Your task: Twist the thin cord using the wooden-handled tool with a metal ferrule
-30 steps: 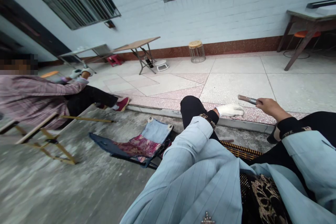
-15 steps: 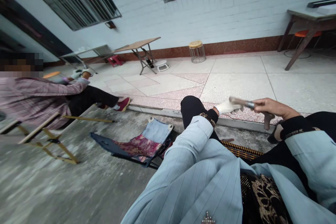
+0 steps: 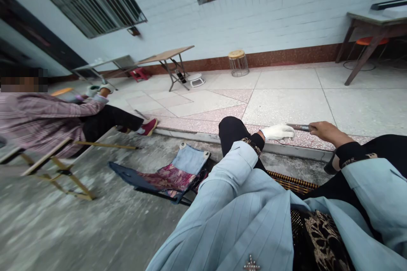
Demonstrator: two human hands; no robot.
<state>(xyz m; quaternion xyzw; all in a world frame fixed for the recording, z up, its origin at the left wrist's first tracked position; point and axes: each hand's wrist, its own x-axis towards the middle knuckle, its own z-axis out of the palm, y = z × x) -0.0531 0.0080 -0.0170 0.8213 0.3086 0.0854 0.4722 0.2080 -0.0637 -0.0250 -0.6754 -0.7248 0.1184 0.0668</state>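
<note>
My left hand [image 3: 277, 132] wears a white glove and rests over my raised knee, its fingers stretched flat toward the right. My bare right hand [image 3: 327, 131] is closed round a dark metal tool [image 3: 298, 127] that points left, nearly level. The tool's tip reaches the gloved fingertips; whether they touch I cannot tell. Both arms are in pale blue striped sleeves with dark embroidered cuffs.
Another person [image 3: 47, 118] in a plaid top and white gloves sits on a wooden folding chair at left. A collapsed fabric stool [image 3: 171, 171] lies on the concrete before me. A woven basket [image 3: 291, 183] sits by my legs. Beyond the step are a folding table [image 3: 167, 55], a wire stool [image 3: 238, 62] and a desk [image 3: 373, 23].
My right hand has lowered and levelled the tool, moving it back right a little. The gloved left hand has stayed near its tip, sinking slightly.
</note>
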